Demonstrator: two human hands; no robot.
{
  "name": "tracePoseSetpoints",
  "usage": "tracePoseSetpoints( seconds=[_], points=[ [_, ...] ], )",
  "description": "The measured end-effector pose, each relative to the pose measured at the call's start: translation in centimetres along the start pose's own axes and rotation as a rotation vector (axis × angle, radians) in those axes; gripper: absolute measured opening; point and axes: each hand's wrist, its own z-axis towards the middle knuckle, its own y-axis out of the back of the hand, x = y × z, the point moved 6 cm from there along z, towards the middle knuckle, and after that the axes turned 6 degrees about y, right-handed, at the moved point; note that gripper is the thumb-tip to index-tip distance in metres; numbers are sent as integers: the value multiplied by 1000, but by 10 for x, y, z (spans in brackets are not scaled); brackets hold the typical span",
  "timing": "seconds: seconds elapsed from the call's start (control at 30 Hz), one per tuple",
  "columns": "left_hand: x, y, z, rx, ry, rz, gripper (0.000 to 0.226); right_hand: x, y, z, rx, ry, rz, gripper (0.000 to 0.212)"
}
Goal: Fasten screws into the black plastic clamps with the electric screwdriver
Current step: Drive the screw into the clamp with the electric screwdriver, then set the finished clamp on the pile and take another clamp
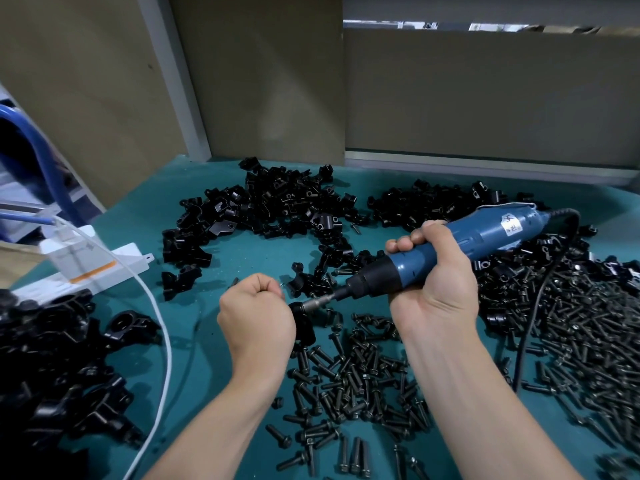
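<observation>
Head view: the green mat (207,362) is crowded, with a heap of loose black plastic clamps (273,202) at 12 o'clock from the hands, a second heap (433,206) at 1 o'clock partly behind the tool, and bigger black parts (62,358) piled at 8 o'clock. Loose screws (349,379) lie scattered at 5 o'clock right under the forearms, and a denser drift of them (588,327) spreads at 3 o'clock, crossed by the tool's black cord (530,327). A white cable (164,341) curves down at 9 o'clock from a white box (90,268), beside a blue hose (41,157). Brown panels (259,81) close off the back. At the centre the left hand (256,311) is clenched around one clamp (306,325), which its knuckles largely hide. The right hand (434,271) grasps the blue electric screwdriver (485,237), tilted down toward 8 o'clock, its metal bit (320,301) touching the top of that clamp
</observation>
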Motion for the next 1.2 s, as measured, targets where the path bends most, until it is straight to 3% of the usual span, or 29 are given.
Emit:
tracePoseSetpoints(
  seconds=[0.2, 0.43, 0.6, 0.73, 0.87, 1.0, 1.13, 1.2],
  points=[
    [2, 0, 0, 6, 52, -31, 48, -2, 1, 1, 23, -51, 14, 18],
    [-1, -5, 4, 49, 132, -80, 42, 14, -5, 9, 250, -173, 63, 23],
    [9, 15, 27, -101, 325, -289, 40, 28, 17, 20, -15, -197, 124, 29],
    [8, 10, 24, -23, 377, -510, 36, 20, 30, 15, -191, -236, 17, 49],
    [-4, 12, 24, 60, 349, -576, 32, 6, 39, -4, -263, -282, -384, 39],
    [-25, 11, 24, 213, 282, -563, 31, 9, 36, -19, -260, -227, -615, 49],
    [-71, 15, 12, 426, 41, -346, 45, 41, 19, -56, -278, -181, -592, 51],
    [-99, 24, 1, 444, -160, -211, 56, 42, -10, -84, -95, -182, -560, 40]
  ],
)
